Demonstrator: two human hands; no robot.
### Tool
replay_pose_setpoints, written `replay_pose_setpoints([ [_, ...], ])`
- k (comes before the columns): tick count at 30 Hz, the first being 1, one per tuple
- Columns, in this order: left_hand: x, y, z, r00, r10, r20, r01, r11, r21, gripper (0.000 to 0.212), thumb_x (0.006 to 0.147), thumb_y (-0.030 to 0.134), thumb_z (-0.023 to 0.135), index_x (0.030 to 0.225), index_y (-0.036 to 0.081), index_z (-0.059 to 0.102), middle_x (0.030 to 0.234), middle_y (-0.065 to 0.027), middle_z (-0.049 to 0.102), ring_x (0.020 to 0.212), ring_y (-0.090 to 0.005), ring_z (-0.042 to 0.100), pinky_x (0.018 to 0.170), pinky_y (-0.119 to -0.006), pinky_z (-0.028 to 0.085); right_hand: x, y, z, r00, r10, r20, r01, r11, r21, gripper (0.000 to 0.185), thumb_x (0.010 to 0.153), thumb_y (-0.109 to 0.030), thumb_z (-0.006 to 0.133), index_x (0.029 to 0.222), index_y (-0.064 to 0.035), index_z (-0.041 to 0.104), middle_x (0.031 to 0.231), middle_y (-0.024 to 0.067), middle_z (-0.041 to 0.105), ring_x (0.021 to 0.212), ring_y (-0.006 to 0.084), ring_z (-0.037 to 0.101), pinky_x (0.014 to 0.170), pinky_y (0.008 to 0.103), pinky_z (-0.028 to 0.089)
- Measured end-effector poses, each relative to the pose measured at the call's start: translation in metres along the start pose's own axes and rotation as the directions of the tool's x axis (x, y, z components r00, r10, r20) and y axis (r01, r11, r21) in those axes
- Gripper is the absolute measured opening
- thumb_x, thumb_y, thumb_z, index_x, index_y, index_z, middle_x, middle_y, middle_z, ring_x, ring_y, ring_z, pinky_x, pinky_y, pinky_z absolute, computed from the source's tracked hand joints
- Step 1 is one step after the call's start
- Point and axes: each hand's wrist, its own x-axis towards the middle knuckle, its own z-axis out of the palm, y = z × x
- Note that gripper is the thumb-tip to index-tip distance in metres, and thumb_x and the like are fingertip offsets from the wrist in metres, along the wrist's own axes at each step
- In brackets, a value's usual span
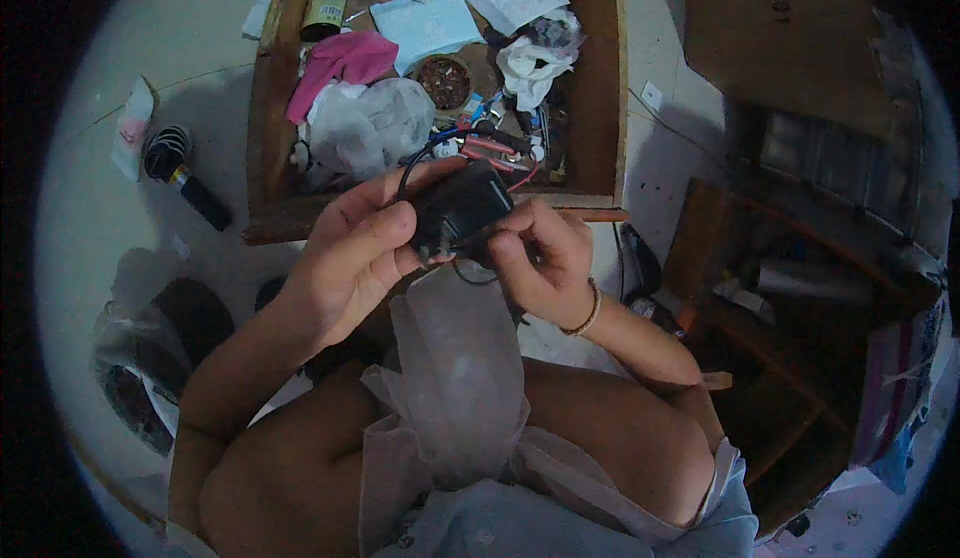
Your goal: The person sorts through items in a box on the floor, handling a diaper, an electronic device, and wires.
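A black power adapter [466, 201] with metal plug prongs [448, 234] is held up in front of me, above my lap. My left hand [367, 239] grips its left end, thumb on the near face and fingers behind. At the lower right corner, the thumb and bent forefinger of my right hand [544, 254] close on the adapter; the exact contact is partly hidden. A black cord [411, 168] arcs up from the left hand toward the drawer. Below the adapter hangs a thin dark loop of cord [474, 282]. A red wire [531, 177] curves just beyond it.
An open wooden drawer [624, 107] holds a dark bottle [325, 6], pink cloth [349, 62], a plastic bag [375, 119], a round dish [444, 83] and red-handled pliers [487, 151]. A black microphone-like object [187, 179] lies left. Right stand a cardboard box [780, 47] and wooden shelving [697, 235].
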Motion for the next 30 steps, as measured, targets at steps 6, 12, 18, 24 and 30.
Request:
replay_pose_setpoints([
  [6, -0.003, -0.004, -0.008, 0.997, 0.076, 0.010, -0.077, 0.993, 0.088, 0.055, 0.076, 0.002, 0.057, 0.126, 0.000, 0.035, 0.120, -0.0085, 0.045, 0.108, -0.0158, 0.045, 0.093, -0.031, 0.034, 0.001, 0.013, -0.010, 0.987, 0.042, 0.155, -0.060, 0.992, 0.115, 0.015, 0.079, -0.010, 0.057, 0.068, -0.0028, 0.051, 0.059, 0.0052, 0.047, 0.049, 0.0126, 0.044, 0.045, 0.0248, 0.035],
  [12, -0.002, -0.002, -0.012, 1.000, -0.004, -0.019, 0.005, 0.998, 0.069, 0.055, 0.073, 0.000, 0.061, 0.123, 0.001, 0.039, 0.116, -0.0066, 0.048, 0.106, -0.0155, 0.046, 0.091, -0.029, 0.035, -0.007, 0.023, -0.023, 0.954, 0.104, 0.280, -0.154, 0.975, 0.160, 0.014, 0.080, -0.010, 0.058, 0.070, -0.0023, 0.050, 0.062, 0.0026, 0.048, 0.056, 0.0091, 0.042, 0.051, 0.0233, 0.036],
  [18, -0.009, -0.003, -0.013, 0.998, -0.052, -0.044, 0.052, 0.999, 0.001, 0.053, 0.070, 0.000, 0.064, 0.119, 0.001, 0.043, 0.113, -0.0054, 0.050, 0.101, -0.0137, 0.048, 0.087, -0.028, 0.039, 0.004, 0.032, -0.046, 0.884, 0.071, 0.461, -0.188, 0.959, 0.212, 0.018, 0.080, -0.015, 0.057, 0.067, -0.0026, 0.053, 0.062, 0.0014, 0.053, 0.058, 0.0083, 0.048, 0.053, 0.0223, 0.038],
  [24, -0.005, -0.003, -0.010, 0.949, -0.312, 0.045, 0.301, 0.939, 0.165, 0.048, 0.063, -0.002, 0.069, 0.107, -0.001, 0.050, 0.103, -0.0082, 0.054, 0.091, -0.0130, 0.053, 0.078, -0.027, 0.044, 0.043, 0.041, -0.073, 0.810, 0.265, 0.522, -0.289, 0.957, -0.037, 0.024, 0.074, -0.016, 0.067, 0.060, -0.0031, 0.052, 0.054, -0.0027, 0.046, 0.053, 0.0041, 0.039, 0.046, 0.0226, 0.031],
  [30, 0.001, -0.002, -0.005, 0.981, -0.135, -0.139, 0.187, 0.848, 0.495, 0.043, 0.063, -0.005, 0.069, 0.103, -0.002, 0.052, 0.089, -0.0069, 0.059, 0.078, -0.0115, 0.056, 0.070, -0.024, 0.046, 0.071, -0.012, -0.053, 0.929, 0.299, 0.219, -0.276, 0.953, -0.126, 0.028, 0.074, -0.025, 0.064, 0.061, -0.0016, 0.058, 0.050, 0.0027, 0.048, 0.050, 0.0048, 0.042, 0.045, 0.0247, 0.035],
])
